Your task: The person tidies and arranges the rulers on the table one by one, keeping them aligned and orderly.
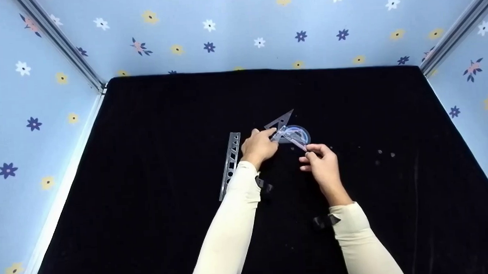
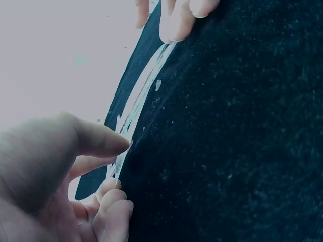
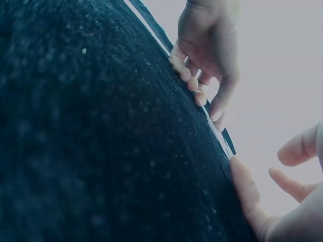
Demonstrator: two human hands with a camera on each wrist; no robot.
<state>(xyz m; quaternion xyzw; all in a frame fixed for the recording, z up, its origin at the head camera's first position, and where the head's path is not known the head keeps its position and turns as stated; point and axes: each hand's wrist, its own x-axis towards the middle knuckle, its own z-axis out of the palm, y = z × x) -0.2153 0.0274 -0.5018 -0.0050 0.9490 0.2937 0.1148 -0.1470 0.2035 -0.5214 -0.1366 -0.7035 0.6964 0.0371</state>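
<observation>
Between the two hands is a small, clear, pinkish set square point(image 1: 297, 142), slanting down to the right. My left hand point(image 1: 258, 144) holds its left end between thumb point(image 2: 108, 140) and fingers. With its fingertips my right hand point(image 1: 324, 164) pinches the pointed right end, the other fingers spread apart. Behind it, a clear protractor point(image 1: 307, 131) with a bluish curved edge overlaps it in the head view. A second clear set square point(image 1: 283, 119) lies with its point toward the back, partly covered by the left fingers. The wrist views show the plastic edge-on as pale strips.
A clear ruler point(image 1: 231, 158) with cut-out shapes lies left of my left hand, partly under the forearm. Black cloth point(image 1: 146, 166) covers the table. Small specks point(image 1: 379, 151) dot the cloth at right. Flower-patterned walls point(image 1: 239, 26) stand behind and at both sides.
</observation>
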